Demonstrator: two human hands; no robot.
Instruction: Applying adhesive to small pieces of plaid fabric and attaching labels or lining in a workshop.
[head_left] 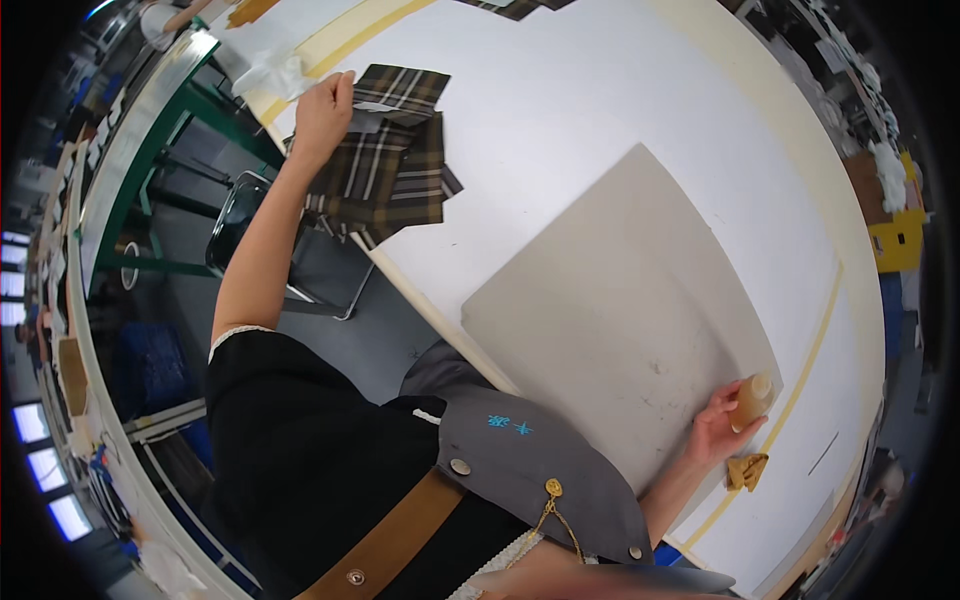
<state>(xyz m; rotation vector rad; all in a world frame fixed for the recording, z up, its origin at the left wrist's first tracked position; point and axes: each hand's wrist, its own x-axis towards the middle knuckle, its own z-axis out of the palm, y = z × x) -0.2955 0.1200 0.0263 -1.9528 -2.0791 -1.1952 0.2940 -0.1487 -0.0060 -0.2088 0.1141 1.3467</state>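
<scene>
My left hand (325, 115) reaches out to the far left, its fingers closed at the edge of a plaid fabric piece (405, 88). Beneath and beside it several more brown, black and white plaid pieces (375, 175) lie in an overlapping pile, partly over the table edge. On the right, my right hand (712, 428) is wrapped round a small translucent bottle (751, 402) with amber contents and a pale top. The bottle is by the right corner of a large grey board (610, 300). Next to that hand lies a crumpled brown scrap (746, 470).
The white table (560, 90) has yellow tape lines along it. Clear plastic (275, 75) sits at its far left. A dark chair (240, 215) and a green-legged table (165, 130) stand to the left. A yellow bin (897, 240) is beyond the right side.
</scene>
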